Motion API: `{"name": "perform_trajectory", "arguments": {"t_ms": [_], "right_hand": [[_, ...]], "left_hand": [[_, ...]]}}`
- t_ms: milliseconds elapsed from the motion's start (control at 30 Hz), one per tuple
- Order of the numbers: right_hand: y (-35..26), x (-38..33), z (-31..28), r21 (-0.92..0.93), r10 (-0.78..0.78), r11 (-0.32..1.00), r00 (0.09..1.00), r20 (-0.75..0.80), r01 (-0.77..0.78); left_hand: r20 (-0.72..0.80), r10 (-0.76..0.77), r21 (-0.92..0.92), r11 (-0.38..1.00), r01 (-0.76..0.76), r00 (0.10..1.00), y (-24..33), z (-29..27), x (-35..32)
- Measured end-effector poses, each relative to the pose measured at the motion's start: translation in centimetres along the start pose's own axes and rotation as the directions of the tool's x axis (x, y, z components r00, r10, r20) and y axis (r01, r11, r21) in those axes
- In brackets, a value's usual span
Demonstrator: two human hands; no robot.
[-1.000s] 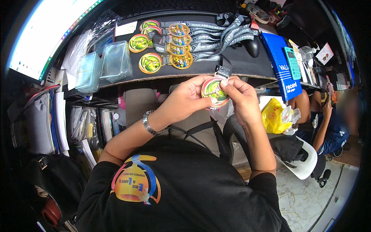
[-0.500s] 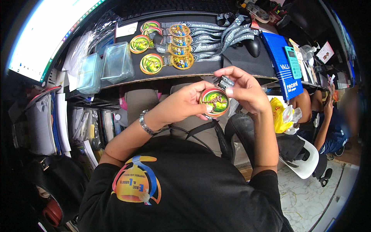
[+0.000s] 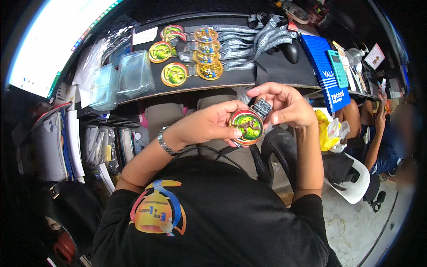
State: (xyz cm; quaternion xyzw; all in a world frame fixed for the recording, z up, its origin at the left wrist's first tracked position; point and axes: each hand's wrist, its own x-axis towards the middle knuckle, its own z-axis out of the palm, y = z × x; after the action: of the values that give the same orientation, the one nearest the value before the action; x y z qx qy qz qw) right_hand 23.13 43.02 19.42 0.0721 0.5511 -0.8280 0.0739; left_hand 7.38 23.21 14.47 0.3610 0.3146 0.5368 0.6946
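My left hand (image 3: 209, 122) grips a round medal (image 3: 246, 127) with a green and yellow centre and a red and gold rim; its thumb lies across the medal's face. A patterned grey-and-black ribbon (image 3: 262, 108) rises from the medal's top edge into the curl of my right hand (image 3: 289, 107). The right thumb and forefinger stand apart on either side of this ribbon, and the remaining fingers are partly hidden behind it. On the desk lie several similar medals (image 3: 174, 74), green-faced at the left, beside gold ones with blue figures (image 3: 209, 70) and grey ribbons (image 3: 238, 46).
Clear plastic boxes (image 3: 135, 71) are stacked left of the medals, near a lit screen (image 3: 40, 40). A black mouse (image 3: 291, 52), a blue record book (image 3: 327, 78) and a teal calculator (image 3: 337, 69) occupy the right. Beyond a yellow bag (image 3: 327, 131) is another person's arm (image 3: 376, 133).
My right thumb has come off the ribbon and the fingers have spread wider. More of the ribbon's pattern shows above the medal. Both hands and the medal have dropped slightly toward me.
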Motion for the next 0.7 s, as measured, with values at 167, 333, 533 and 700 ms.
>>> {"name": "perform_trajectory", "arguments": {"t_ms": [167,333,533,700], "right_hand": [[1.7,1.5,2.1,-0.113,0.061,0.989,0.969,-0.241,-0.091],[3.4,4.0,5.7,-0.140,-0.093,0.990,0.893,-0.441,0.034],[1.1,8.0,7.4,-0.331,-0.237,0.937,0.900,-0.366,0.112],[-0.5,12.4,8.5,-0.360,-0.353,0.907,0.860,-0.369,0.219]], "left_hand": [[-0.200,0.203,0.121,0.976,-0.181,0.958,-0.5,0.4,-0.9],[-0.400,0.311,0.398,0.906,-0.143,0.862,0.3,0.4,-3.0],[-0.345,0.854,0.927,0.244,0.286,0.389,5.1,-0.8,-8.7],[-0.477,0.826,0.560,0.022,0.829,0.300,8.0,-4.5,-9.9]]}}
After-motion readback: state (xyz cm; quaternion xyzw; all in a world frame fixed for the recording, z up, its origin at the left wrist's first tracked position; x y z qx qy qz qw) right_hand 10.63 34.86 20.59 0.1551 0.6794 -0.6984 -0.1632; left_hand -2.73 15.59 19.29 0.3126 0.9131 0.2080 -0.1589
